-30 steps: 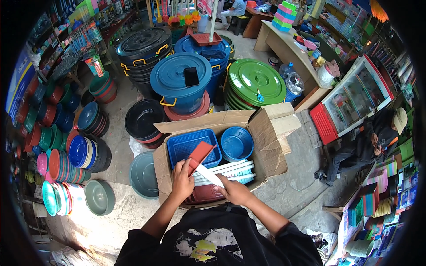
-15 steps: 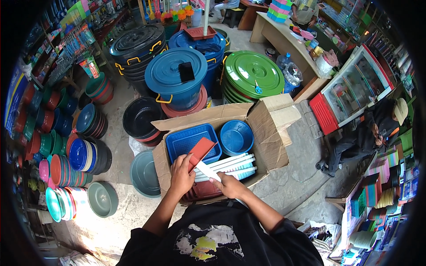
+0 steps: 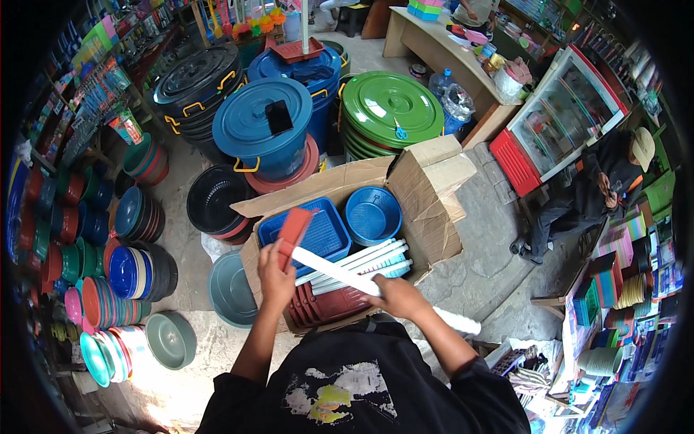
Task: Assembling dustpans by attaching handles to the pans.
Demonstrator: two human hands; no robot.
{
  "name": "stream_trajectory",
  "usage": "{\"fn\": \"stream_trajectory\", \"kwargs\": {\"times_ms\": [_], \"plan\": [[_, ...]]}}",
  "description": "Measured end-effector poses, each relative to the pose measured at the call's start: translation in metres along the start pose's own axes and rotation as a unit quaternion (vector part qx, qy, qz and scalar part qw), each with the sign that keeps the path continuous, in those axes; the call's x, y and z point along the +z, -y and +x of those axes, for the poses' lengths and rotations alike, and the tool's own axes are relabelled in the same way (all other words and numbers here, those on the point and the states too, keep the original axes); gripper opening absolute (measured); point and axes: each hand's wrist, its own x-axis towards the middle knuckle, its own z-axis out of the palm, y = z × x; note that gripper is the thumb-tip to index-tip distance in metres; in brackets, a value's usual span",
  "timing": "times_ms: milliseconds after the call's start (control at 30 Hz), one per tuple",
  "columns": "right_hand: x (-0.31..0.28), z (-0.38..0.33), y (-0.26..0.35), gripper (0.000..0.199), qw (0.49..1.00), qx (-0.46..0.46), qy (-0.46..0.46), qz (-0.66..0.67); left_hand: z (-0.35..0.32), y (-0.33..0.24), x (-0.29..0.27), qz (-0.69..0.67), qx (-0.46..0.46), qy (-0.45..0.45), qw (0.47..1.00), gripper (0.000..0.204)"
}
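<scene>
My left hand [image 3: 275, 278] grips the red head [image 3: 293, 227] of a long tool at the end of its white handle [image 3: 330, 269]. My right hand [image 3: 395, 296] is closed round the same white handle lower down. Both hands hover over an open cardboard box [image 3: 430, 206]. Inside the box lie a blue square basket [image 3: 312, 234], a round blue bowl [image 3: 372, 215], several more white handles [image 3: 365, 261] and a stack of dark red pans [image 3: 327, 307].
Blue lidded bins [image 3: 262, 129], black bins [image 3: 195, 81] and green lids [image 3: 390, 106] stand behind the box. Stacks of coloured bowls [image 3: 116, 289] line the left. A grey basin [image 3: 230, 289] lies by the box. A person [image 3: 593, 195] sits at the right beside a glass case [image 3: 560, 116].
Both hands keep their hold on the tool over the box. The view has shifted slightly; little else differs.
</scene>
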Motion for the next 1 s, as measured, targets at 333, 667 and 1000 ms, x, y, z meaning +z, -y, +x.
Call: {"fn": "stream_trajectory", "kwargs": {"times_ms": [333,667,1000], "plan": [[-0.118,-0.11,-0.03,0.045,0.944,0.047,-0.277,-0.173,-0.001,0.082,-0.009,-0.119,-0.127,-0.105,0.979,0.059],[-0.102,-0.109,-0.021,0.024,0.884,-0.021,-0.383,0.266,-0.031,0.077,0.047,-0.128,-0.215,-0.213,0.944,0.059],[-0.109,-0.07,-0.09,0.029,0.829,-0.033,-0.469,0.304,-0.095,0.039,0.029,-0.064,-0.276,-0.224,0.933,0.056]]}}
